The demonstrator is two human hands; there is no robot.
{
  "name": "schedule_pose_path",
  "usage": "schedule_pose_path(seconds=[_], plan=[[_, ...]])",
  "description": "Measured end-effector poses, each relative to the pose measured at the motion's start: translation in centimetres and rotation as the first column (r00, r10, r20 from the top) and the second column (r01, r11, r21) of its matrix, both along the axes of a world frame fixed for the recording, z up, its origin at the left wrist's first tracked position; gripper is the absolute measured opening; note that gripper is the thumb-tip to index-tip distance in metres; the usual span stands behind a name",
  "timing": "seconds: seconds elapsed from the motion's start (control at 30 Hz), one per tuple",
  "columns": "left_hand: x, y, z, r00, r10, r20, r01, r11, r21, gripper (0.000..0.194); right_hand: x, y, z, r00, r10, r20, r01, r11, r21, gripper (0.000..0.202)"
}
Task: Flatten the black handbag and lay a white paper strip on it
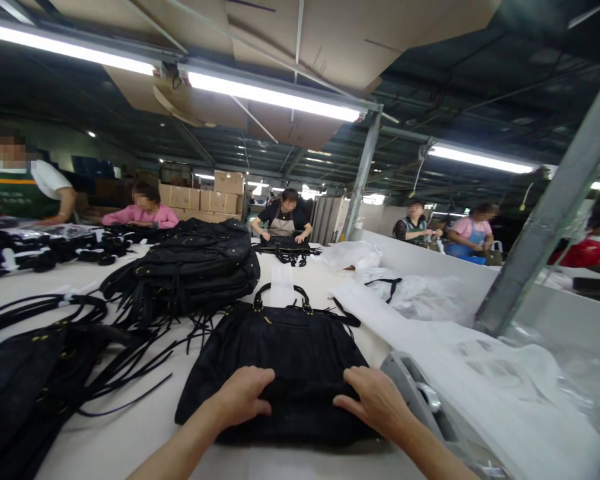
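A black handbag lies flat on the white table, its two handles pointing away from me. My left hand rests on the left part of the bag, thumb apart from the fingers. On the right part lies my right hand, its thumb also spread from the fingers. Neither hand grips the bag; both touch its upper face near the lower edge. White paper shows between the bag's handles.
Stacked black bags stand at the back left, with more black bags and straps at the near left. A grey metal tool sits right of the handbag, beside white wrapping sheets. Across the table a person handles another bag.
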State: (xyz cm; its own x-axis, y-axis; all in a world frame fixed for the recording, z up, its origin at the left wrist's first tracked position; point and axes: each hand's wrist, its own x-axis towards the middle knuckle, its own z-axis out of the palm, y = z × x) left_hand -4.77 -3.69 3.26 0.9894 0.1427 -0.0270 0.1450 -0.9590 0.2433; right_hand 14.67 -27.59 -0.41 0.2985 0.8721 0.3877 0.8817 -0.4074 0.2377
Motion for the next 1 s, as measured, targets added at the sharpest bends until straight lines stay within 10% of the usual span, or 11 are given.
schedule_pose_path(seconds=[0.23, 0.43, 0.53, 1.0], plan=[[0.6, -0.2, -0.6, 1.0, -0.021, 0.023, 0.02, 0.998, 0.056, 0.018, 2.2, 1.1, -3.9, 0.993, -0.064, 0.104, 0.064, 0.998, 0.003, 0.033], [1.0, -0.3, -1.5, 1.0, 0.004, 0.009, -0.005, 0.998, 0.062, 0.017, -0.6, 3.5, -1.6, 0.999, 0.048, -0.025, -0.045, 0.993, 0.106, 0.023], [1.0, -0.5, -1.6, 1.0, 0.023, 0.004, -0.023, 0.999, 0.038, 0.017, -4.0, 5.4, -1.5, 0.948, 0.224, -0.224, -0.164, 0.952, 0.26, 0.051], [-3.8, 4.8, 2.0, 0.999, 0.047, -0.02, -0.049, 0.987, -0.156, 0.033, -5.0, 8.1, -4.5, 0.876, 0.238, -0.419, -0.03, 0.894, 0.446, 0.024]])
